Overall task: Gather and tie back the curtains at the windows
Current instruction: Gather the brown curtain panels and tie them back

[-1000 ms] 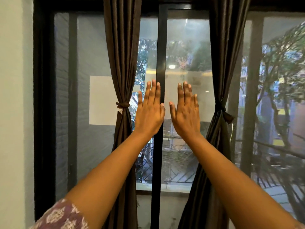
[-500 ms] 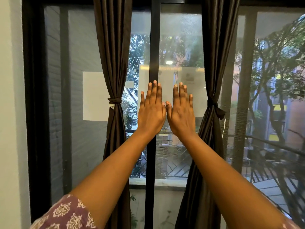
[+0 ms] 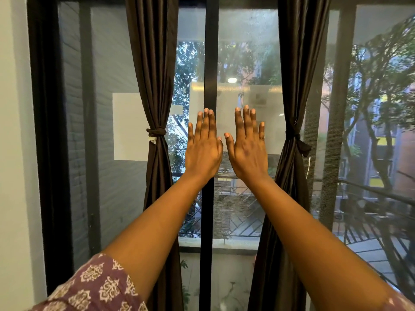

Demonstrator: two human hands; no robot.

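Two dark brown curtains hang at the window. The left curtain is gathered and bound at mid height by a knotted tie. A dark tie likewise cinches the right curtain. Between them my left hand and my right hand are raised side by side with straight fingers, backs toward me, holding nothing. Neither hand touches a curtain. The left hand overlaps the black centre frame bar.
A black window frame borders a pale wall on the left. Behind the glass are a mesh screen, a balcony railing, trees and buildings. My patterned sleeve fills the lower left corner.
My hands came close together half a second ago and have now drawn slightly apart again. The view has shifted a little, with both curtains staying tied.
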